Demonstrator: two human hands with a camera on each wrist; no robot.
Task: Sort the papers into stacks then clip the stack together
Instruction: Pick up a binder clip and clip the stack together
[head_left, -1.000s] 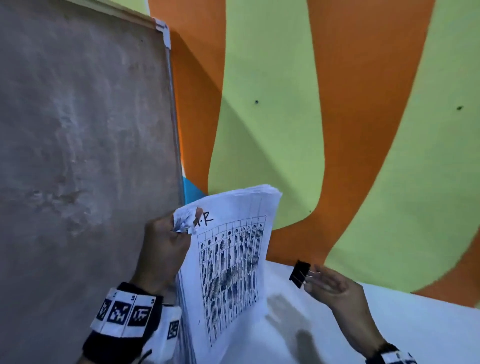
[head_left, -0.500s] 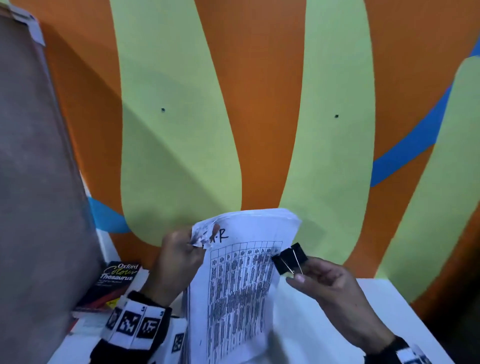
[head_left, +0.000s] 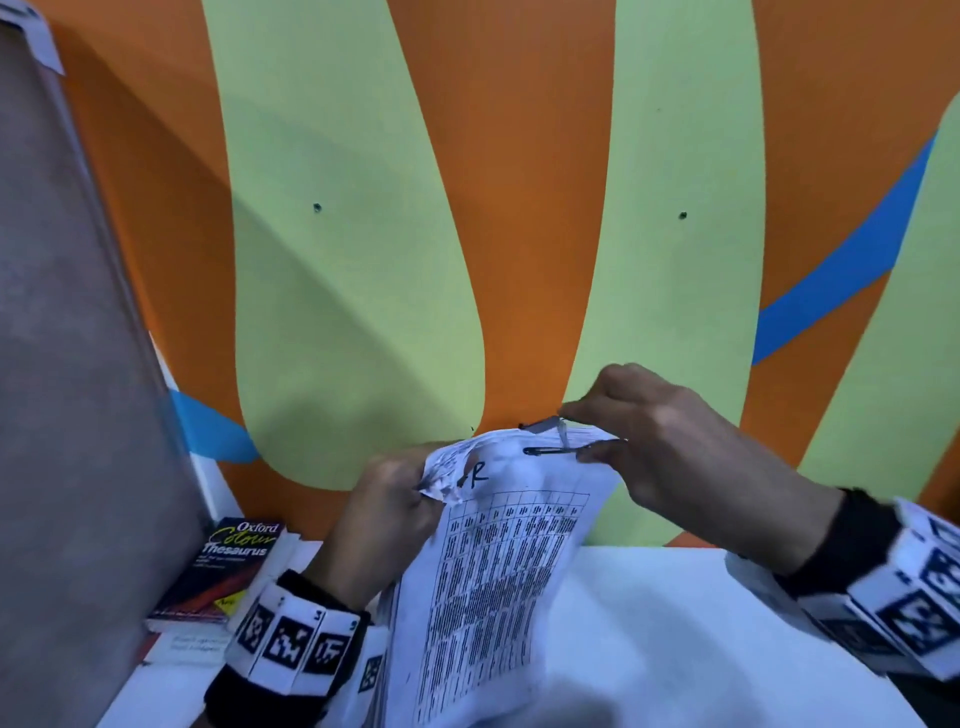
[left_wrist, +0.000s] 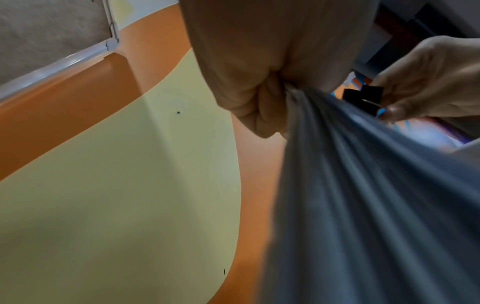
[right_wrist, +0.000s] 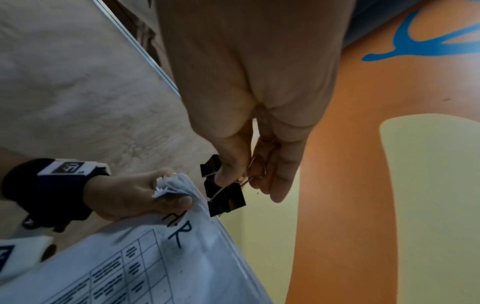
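At the far left a grey board (head_left: 78, 364) leans by the striped wall (head_left: 519, 208), with an Oxford thesaurus (head_left: 228, 561) lying on the white table (head_left: 701, 623) below it. The left hand (head_left: 384, 519) pinches the crumpled top corner of the paper stack (head_left: 493, 597) — held up above the table, printed grid facing the person. The right hand (head_left: 670, 441) squeezes the wire handles of a black binder clip (right_wrist: 223, 195), its mouth spread at the stack's top edge — whether it already bites the sheets is unclear.
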